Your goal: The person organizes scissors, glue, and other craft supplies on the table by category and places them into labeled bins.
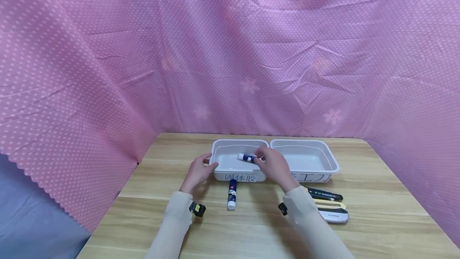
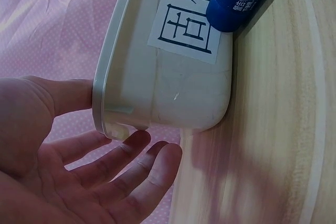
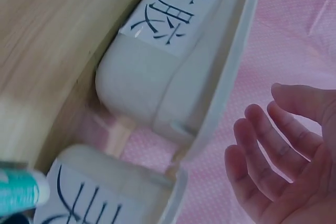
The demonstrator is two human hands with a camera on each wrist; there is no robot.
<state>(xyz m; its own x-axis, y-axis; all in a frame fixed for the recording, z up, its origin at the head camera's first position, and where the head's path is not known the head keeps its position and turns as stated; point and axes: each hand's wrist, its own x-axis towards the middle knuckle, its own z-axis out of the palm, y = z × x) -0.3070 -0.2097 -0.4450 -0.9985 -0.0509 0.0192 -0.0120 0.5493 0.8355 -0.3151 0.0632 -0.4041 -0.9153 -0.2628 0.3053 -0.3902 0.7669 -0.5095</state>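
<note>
My left hand (image 1: 199, 171) holds the left end of a white plastic bin (image 1: 224, 174) labelled in Chinese characters. In the left wrist view its thumb goes over the rim while the fingers bend beside the end wall. A blue glue stick (image 1: 248, 158) with a white end lies inside this bin. Over the bin's right side is my right hand (image 1: 273, 165), its fingertips overlapping the glue stick in the head view. The right wrist view shows those fingers (image 3: 262, 153) relaxed and apart, holding nothing. Another glue stick (image 1: 232, 195) lies on the table against the bin's front.
A second white labelled bin (image 1: 332, 167) stands directly to the right. In front of it, partly behind my right forearm, lie several utility knives: a black one (image 1: 325, 194), a yellow one (image 1: 332, 203) and a white one (image 1: 336, 216). Pink dotted cloth (image 1: 251, 71) hangs behind the wooden table (image 1: 143, 211).
</note>
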